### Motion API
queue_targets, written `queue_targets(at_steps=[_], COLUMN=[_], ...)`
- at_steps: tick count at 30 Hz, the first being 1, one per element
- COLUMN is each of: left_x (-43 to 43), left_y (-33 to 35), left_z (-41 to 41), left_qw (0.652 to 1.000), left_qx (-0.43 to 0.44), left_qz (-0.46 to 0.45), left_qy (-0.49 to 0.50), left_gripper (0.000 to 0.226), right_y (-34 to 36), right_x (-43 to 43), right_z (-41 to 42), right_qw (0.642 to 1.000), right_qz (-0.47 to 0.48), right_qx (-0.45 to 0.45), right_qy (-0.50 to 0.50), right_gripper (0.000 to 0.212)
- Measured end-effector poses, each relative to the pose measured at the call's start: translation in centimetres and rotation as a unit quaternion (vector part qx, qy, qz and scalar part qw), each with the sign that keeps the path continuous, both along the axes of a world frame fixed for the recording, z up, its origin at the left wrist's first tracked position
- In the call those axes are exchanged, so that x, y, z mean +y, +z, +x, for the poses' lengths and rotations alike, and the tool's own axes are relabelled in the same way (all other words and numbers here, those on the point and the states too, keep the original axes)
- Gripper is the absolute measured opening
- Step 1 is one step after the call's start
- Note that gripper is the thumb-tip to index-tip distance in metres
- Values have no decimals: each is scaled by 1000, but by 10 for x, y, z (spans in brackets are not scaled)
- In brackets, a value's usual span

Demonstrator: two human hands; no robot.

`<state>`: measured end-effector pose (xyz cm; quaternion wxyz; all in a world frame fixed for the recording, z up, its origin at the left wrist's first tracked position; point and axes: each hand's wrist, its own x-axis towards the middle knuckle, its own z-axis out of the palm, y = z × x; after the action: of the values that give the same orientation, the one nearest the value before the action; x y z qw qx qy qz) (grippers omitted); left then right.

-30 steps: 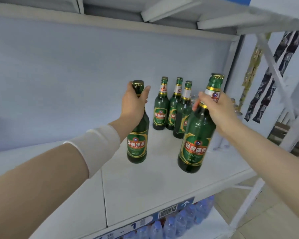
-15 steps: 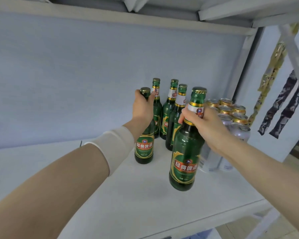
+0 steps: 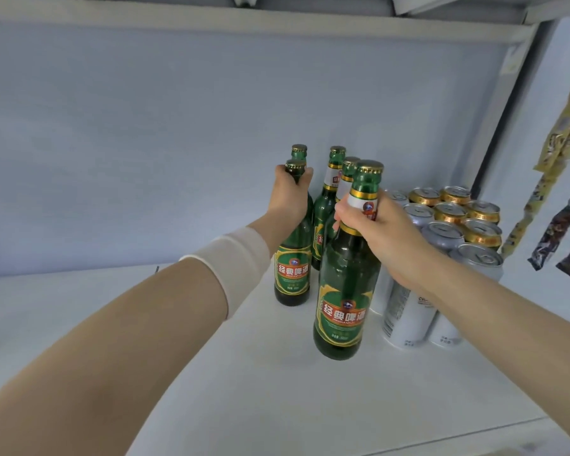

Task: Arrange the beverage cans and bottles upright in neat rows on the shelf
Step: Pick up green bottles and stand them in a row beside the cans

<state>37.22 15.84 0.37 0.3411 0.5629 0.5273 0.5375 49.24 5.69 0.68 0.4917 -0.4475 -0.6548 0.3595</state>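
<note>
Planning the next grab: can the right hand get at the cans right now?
Probably not yet: the right hand grips the front bottle by its neck. Once it lets go, the cans beside it stand unblocked.

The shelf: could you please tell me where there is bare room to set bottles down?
Free: the shelf board left of the far bottle in the left hand, back to the wall, and the front strip before the near bottle in the right hand. Crowded: the right rear corner, standing bottles and cans packed together.
</note>
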Motion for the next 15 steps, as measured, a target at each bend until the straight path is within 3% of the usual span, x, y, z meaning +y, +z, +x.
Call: queue_targets(at_steps=[11,15], left_x=[15,17], left_y=[-2,-1], left_z=[16,17], left_qw=[1000,1000], left_qx=[10,11], left_qz=[-2,-5], left_qy=[-15,-14], left_gripper=[34,35], right_y=[-6,-7], right_x=[12,20], right_z=[23,29], right_qw=[1000,1000], right_qz=[0,2], right_qx=[-16,-24], right_qy=[-9,10], right_gripper=[14,8])
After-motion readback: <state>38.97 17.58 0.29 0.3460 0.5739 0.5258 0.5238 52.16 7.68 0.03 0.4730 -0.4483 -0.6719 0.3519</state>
